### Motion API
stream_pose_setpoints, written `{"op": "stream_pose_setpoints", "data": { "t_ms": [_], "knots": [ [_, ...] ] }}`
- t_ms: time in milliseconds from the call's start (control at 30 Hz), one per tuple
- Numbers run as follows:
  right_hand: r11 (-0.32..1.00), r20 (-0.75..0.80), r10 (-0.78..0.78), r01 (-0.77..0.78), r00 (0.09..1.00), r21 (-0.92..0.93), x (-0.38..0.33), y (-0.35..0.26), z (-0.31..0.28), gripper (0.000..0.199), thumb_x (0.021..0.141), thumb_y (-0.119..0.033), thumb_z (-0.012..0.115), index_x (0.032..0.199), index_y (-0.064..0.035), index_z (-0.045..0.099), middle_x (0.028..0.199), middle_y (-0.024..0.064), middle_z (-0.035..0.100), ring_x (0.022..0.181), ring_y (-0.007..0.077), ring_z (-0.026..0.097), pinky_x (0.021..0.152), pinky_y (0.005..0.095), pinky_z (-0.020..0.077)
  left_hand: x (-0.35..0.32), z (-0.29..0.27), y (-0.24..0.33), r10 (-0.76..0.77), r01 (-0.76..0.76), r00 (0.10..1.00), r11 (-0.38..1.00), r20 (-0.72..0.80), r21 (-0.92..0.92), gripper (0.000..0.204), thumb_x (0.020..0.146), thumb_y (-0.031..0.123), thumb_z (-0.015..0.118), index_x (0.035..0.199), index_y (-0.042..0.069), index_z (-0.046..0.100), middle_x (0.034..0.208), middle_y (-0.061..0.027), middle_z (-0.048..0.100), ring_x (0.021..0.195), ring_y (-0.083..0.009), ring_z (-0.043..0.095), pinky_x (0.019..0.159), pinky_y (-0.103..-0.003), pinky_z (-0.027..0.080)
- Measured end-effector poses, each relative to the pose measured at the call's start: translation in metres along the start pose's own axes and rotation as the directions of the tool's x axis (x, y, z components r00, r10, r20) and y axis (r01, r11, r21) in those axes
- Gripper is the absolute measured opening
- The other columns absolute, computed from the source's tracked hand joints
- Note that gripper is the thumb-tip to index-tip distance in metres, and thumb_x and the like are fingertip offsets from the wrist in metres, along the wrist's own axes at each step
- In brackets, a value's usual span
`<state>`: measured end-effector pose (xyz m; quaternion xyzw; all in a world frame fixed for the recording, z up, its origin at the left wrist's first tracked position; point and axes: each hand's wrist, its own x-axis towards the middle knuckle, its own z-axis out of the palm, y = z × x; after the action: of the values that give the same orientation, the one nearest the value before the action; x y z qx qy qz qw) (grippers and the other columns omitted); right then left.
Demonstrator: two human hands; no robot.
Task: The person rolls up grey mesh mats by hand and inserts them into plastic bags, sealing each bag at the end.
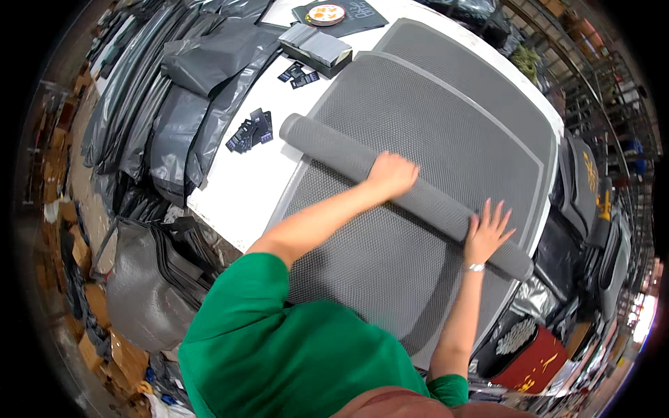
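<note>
A grey textured mat is rolled into a long tube [327, 143] that lies slantwise over more grey mats [355, 244] spread on a white table [230, 181]. My left hand [394, 175] is closed, with its fingers curled on the tube near its middle; the fingertips are mostly hidden. Toward the tube's right end, my right hand [486, 233] rests on the roll with fingers stretched and spread. Beyond the roll, a mat with a lighter border [439, 118] lies flat, partly covering another one [460, 59].
Small dark cards [252, 131] lie scattered left of the roll. Behind them stands a box of cards [317, 45], near a round patterned dish [325, 14]. Black plastic-wrapped stacks [178, 132] crowd the left side. Folded mats [150, 285] and a red mat [533, 359] flank the table.
</note>
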<state>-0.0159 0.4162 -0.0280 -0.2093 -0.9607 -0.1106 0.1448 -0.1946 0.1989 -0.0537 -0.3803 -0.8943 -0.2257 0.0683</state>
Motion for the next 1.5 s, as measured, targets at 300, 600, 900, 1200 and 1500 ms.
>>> {"op": "stream_pose_setpoints", "data": {
  "t_ms": [300,600,900,1200,1500],
  "knots": [
    [0.95,-0.08,-0.124,0.141,0.989,0.28,0.023,-0.009,0.036,0.075,0.074,-0.036,0.069,0.139,-0.0148,0.039,0.149,0.0163,0.026,0.138,0.0375,0.019,0.108,0.0617,0.0097,0.104,-0.039,-0.029,0.126,-0.131,0.991,0.978,-0.041,-0.16,0.018,0.085,0.025,0.055,0.092,0.011,0.064,0.086,-0.0079,0.065,0.077,-0.0296,0.064,0.067,-0.043,0.051],
    [0.951,0.096,-0.305,0.299,0.947,0.075,0.153,0.013,0.036,0.077,0.067,-0.014,0.075,0.135,-0.0224,0.04,0.113,0.0075,0.057,0.107,0.0239,0.053,0.09,0.0412,0.0417,0.15,-0.016,-0.033,0.215,-0.322,0.916,0.898,0.34,0.301,0.081,0.062,0.027,0.081,0.131,0.013,0.042,0.115,-0.0094,0.058,0.107,-0.0283,0.056,0.089,-0.041,0.045],
    [0.777,0.378,-0.576,0.343,0.725,0.528,-0.157,-0.02,-0.126,0.058,0.07,-0.026,0.074,0.125,-0.0235,0.055,0.102,0.0034,0.066,0.085,0.0189,0.058,0.081,0.0365,0.0405,-0.159,-0.132,0.001,0.375,-0.254,0.585,0.927,0.719,-0.277,0.069,0.065,0.041,0.075,0.127,0.021,0.052,0.103,-0.0087,0.066,0.09,-0.0279,0.063,0.072,-0.039,0.051],
    [0.567,0.469,-0.077,-0.348,0.88,0.747,-0.181,-0.041,-0.092,0.03,0.084,-0.021,0.064,0.111,-0.0064,0.063,0.1,0.013,0.066,0.091,0.0302,0.062,0.084,0.0389,0.0467,-0.188,-0.081,-0.014,0.073,-0.055,0.843,0.997,0.532,-0.05,0.042,0.082,0.035,0.062,0.114,0.008,0.058,0.119,-0.0126,0.055,0.11,-0.0287,0.052,0.088,-0.044,0.042],
    [0.836,0.559,-0.391,0.029,0.731,0.547,-0.121,-0.127,-0.051,0.042,0.092,-0.04,0.048,0.1,-0.0018,0.063,0.103,0.0208,0.06,0.096,0.0372,0.057,0.083,0.0436,0.0458,-0.18,-0.056,-0.025,0.133,-0.149,0.935,0.989,0.329,0.025,0.041,0.085,0.045,0.054,0.084,0.007,0.069,0.082,-0.0135,0.067,0.083,-0.0335,0.064,0.077,-0.046,0.047]
  ]
}}
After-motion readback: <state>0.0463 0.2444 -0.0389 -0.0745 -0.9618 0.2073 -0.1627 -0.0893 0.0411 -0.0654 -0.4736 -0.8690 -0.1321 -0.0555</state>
